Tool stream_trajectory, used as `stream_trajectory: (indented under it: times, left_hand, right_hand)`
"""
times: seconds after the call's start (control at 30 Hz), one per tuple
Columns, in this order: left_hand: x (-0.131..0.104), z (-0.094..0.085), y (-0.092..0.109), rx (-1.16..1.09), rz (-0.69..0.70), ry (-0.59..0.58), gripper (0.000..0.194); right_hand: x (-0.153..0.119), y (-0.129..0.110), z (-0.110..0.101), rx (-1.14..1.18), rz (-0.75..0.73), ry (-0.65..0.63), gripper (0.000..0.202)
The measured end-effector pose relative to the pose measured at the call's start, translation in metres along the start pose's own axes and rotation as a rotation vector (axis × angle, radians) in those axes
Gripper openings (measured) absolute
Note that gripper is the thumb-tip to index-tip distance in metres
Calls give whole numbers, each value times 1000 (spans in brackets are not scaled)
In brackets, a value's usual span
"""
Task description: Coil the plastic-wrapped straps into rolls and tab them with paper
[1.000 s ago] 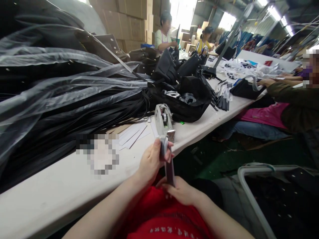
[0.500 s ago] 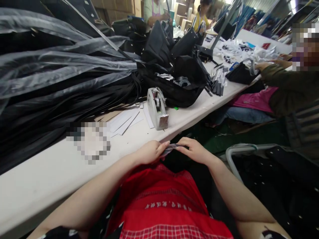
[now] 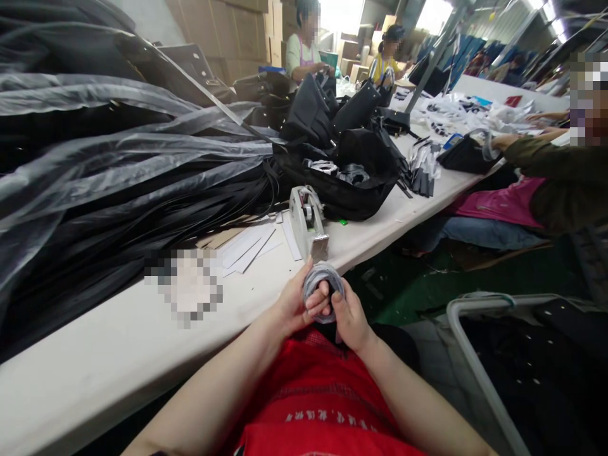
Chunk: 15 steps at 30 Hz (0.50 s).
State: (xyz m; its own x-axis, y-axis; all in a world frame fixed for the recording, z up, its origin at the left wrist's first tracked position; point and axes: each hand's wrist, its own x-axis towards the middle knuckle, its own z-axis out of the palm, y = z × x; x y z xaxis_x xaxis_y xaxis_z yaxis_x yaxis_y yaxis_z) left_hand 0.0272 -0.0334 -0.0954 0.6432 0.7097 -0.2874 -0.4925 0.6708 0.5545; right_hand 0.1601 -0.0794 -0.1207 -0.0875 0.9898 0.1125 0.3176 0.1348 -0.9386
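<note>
Head view: my left hand (image 3: 292, 305) and right hand (image 3: 354, 320) grip coiled strap (image 3: 325, 270) from both sides near worktop (image 3: 247, 301) edge, presumably so loops don't spring apart; tape dispenser (image 3: 300, 225) just beyond.

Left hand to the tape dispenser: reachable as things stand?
Probably yes: the dispenser stands just beyond the left hand, with nothing visible blocking the way. But that hand holds the coil, so its grip likely isn't free.
</note>
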Motion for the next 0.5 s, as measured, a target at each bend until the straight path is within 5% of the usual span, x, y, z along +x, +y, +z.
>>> stream_trajectory:
  times: [0.1,0.17,0.27,0.37,0.5]
  left_hand:
    - [-2,-10,-3,192,150,178,62]
    - [-7,-15,1,417,339,277,55]
    - [-17,-15,8,864,446,115,51]
    - [-23,-10,10,1101,379,-28,40]
    - [-16,-9,3,1015,469,307,37]
  right_hand:
    - [-2,-13,-22,-60,-29,-73,46]
    - [-1,-24,-39,-165,-10,-234,41]
    - [6,-36,-57,-384,62,-462,31]
    - [13,-37,-61,-367,91,-454,25]
    - [11,-24,-45,-221,73,-339,26]
